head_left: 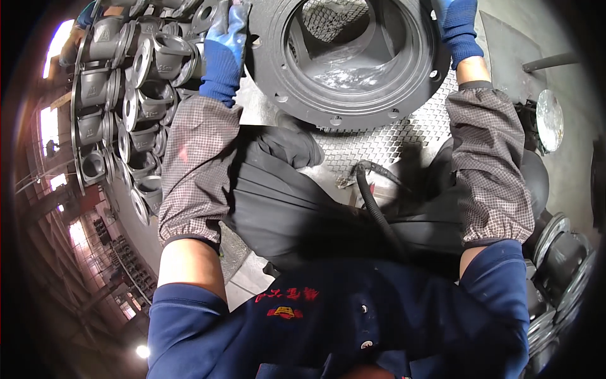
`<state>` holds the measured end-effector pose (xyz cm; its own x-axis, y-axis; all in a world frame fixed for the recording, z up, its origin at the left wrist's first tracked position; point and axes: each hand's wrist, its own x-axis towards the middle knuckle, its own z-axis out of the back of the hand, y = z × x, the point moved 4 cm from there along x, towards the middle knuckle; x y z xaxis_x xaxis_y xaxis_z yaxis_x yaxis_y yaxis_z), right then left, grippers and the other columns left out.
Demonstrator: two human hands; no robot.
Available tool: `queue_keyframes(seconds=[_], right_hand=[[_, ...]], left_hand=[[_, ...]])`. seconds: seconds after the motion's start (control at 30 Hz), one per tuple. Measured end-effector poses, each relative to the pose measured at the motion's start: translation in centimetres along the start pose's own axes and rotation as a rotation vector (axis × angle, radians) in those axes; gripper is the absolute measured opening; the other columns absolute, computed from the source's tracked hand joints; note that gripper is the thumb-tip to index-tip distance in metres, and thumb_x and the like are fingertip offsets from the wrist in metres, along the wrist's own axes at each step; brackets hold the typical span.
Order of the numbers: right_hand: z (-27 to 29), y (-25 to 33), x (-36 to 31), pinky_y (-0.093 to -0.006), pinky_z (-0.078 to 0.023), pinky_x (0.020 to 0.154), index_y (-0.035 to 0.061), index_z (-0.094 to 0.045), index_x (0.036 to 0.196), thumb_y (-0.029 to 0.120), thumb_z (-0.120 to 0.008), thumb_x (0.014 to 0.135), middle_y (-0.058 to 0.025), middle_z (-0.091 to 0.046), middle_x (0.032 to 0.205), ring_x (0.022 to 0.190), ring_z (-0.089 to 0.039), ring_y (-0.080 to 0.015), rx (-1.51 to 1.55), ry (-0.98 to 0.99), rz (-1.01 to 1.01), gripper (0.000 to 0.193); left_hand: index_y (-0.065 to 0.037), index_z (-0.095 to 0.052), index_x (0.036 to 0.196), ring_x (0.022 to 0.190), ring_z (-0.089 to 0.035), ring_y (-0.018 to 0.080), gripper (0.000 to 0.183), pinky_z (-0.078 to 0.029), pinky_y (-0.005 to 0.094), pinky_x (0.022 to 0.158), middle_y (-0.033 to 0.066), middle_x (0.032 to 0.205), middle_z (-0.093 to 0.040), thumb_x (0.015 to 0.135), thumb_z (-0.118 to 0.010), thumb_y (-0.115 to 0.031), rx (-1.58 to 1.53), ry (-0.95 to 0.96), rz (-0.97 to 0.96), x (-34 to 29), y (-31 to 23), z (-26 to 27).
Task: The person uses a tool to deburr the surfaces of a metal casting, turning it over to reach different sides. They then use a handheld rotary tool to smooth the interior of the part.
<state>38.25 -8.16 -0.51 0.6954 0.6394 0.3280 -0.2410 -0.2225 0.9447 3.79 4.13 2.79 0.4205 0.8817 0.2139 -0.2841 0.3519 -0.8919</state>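
A large dark grey flanged valve body (353, 117) lies in front of me, its round opening facing up toward me. Ridged rings run round the opening, bolt holes sit along the flange, and pale dusty patches show inside. At the flange's left edge is my left hand (228, 38), in a blue glove, closed against the rim with its fingers pointing away from me. My right hand (457, 22), gloved alike, holds the opposite edge; the top of the picture cuts off part of it. Beneath the casting is a metal mesh surface (353, 150).
Stacks of similar grey flanged castings (151, 101) stand at the left. More castings (562, 259) lie at the lower right. A black ribbed hose (372, 205) runs between my legs. On the right are a flat grey plate (512, 60) and a pale round disc (550, 120).
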Motion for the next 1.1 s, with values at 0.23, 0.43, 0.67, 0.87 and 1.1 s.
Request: queue_keyframes(seconds=[0.23,0.43,0.67,0.87,1.1], right_hand=[[-0.2,1.7,-0.5,-0.0262,-0.045,0.059,0.0001,-0.067,0.086,0.021,-0.059,0.085,-0.0059,-0.066,0.074,0.066,-0.058,-0.0101,-0.134,-0.084,0.108,0.022],[-0.6,1.3,-0.4,-0.0277,-0.046,0.059,0.0012,-0.066,0.083,0.018,-0.059,0.084,-0.0065,-0.066,0.072,0.063,-0.059,-0.0117,-0.143,-0.095,0.022,0.018],[2.5,-2.4,2.2,-0.0251,-0.042,0.068,0.0002,-0.064,0.089,0.034,-0.058,0.086,-0.0026,-0.060,0.071,0.070,-0.050,-0.0084,-0.311,-0.106,0.021,0.035],[7.9,-8.8,-0.5,-0.0375,-0.043,0.072,-0.0052,-0.064,0.086,0.042,-0.047,0.081,-0.0242,-0.062,0.077,0.074,-0.059,-0.0329,-0.388,-0.381,-0.278,0.050],[11.3,-11.3,-0.9,-0.0411,-0.042,0.074,-0.0073,-0.062,0.085,0.044,-0.038,0.082,-0.0265,-0.062,0.083,0.077,-0.059,-0.0372,-0.449,-0.392,-0.411,0.056]], left_hand=[[0.002,-0.057,0.110,0.084,-0.056,0.0110,0.028,-0.046,0.0238,0.073,0.0056,0.095,-0.062,0.084,-0.057,-0.009,0.036,-0.085,-0.101,-0.6,-0.4,0.2],[0.005,-0.056,0.111,0.089,-0.057,0.0133,0.037,-0.044,0.0244,0.081,0.0110,0.099,-0.063,0.084,-0.061,-0.019,-0.002,-0.014,-0.035,-1.9,-2.0,-0.6],[0.004,-0.059,0.103,0.079,-0.056,0.0112,0.028,-0.045,0.0250,0.073,0.0079,0.085,-0.064,0.087,-0.057,-0.019,0.073,-0.051,-0.207,-1.3,-5.9,-4.9],[-0.001,-0.062,0.101,0.072,-0.063,0.0166,0.031,-0.048,0.0270,0.068,0.0124,0.083,-0.066,0.086,-0.059,-0.028,0.098,-0.080,-0.071,-0.2,-7.3,-8.7],[-0.002,-0.059,0.112,0.063,-0.054,0.0082,0.037,-0.045,0.0227,0.057,0.0054,0.079,-0.062,0.085,-0.060,-0.028,0.285,0.031,-0.031,3.3,-9.5,-12.7]])
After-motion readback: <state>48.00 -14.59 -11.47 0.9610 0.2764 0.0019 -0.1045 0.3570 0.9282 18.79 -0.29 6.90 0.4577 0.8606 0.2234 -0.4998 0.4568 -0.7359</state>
